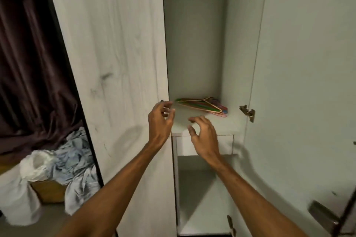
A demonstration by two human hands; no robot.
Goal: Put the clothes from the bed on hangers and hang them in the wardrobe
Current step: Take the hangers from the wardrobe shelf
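wardrobe (192, 44): open right in front of me, pale grey inside, one tall narrow compartment on view.
right door (308, 82): swung open with its inner face towards us, a brass hinge (247, 113) at shelf height and a dark metal handle (323, 215) low down, blurred.
left door (107, 54): shut, whitish wood grain.
shelf (227, 123): a flat board part-way up the compartment, with a shallow drawer front (225, 145) straight under it and an open lower compartment (198, 198) beneath that.
hangers (202, 106): a flat stack of coloured ones, green, red, pink and blue showing, lying towards the back of the shelf; no hand touches them.
left hand (160, 119): stretched out at the left side of the opening, by the shut door's edge, fingers loosely curled around nothing, fingertips just short of the stack's left tip.
right hand (203, 134): hovering over the shelf's front edge, in front of the drawer, palm down, fingers spread and bent, holding nothing, near the hangers but apart from them.
cloth heap (77, 159): crumpled pale blue fabric at the lower left, draped over a brown box (48, 190), beside a white bag (36, 163); whether these are the clothes to hang, i cannot tell.
curtain (28, 54): dark maroon, hanging behind the heap, left of the wardrobe.
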